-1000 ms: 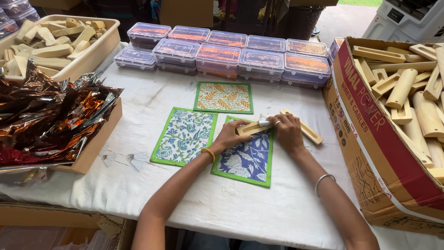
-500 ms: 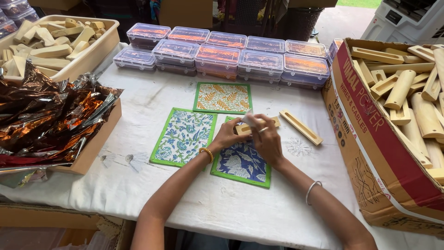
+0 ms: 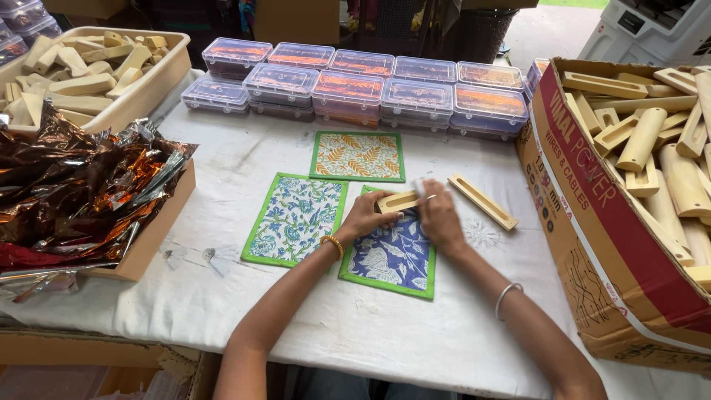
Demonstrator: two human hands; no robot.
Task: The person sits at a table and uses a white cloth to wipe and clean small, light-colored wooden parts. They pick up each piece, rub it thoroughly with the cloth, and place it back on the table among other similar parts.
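Both hands meet over the blue mat (image 3: 391, 255), a green-edged square printed with blue leaves that lies on the white-covered counter (image 3: 385, 333). The left hand (image 3: 366, 217) is closed around the near end of a pale wooden piece (image 3: 398, 201) with a long slot in it, pressing it down at the top edge of that mat. The right hand (image 3: 440, 217) is curled with its fingers bent onto the other end of the same piece; something small and pale sits at its fingertips, too blurred to tell what. Just to the right, a second slotted wooden piece (image 3: 483, 201) lies alone on the cloth, slanted, near the right hand but not touching it. Left of the blue mat lies a mat with blue and green flowers (image 3: 295, 220), and behind both an orange-leaf mat (image 3: 359, 156). A row of clear plastic boxes (image 3: 355, 83) stands along the far edge. On the right a big cardboard box (image 3: 592, 215) holds many wooden pieces; on the left a shallow box holds crumpled shiny foil (image 3: 74, 192), and behind it a tray (image 3: 159, 85) holds more wooden blocks.
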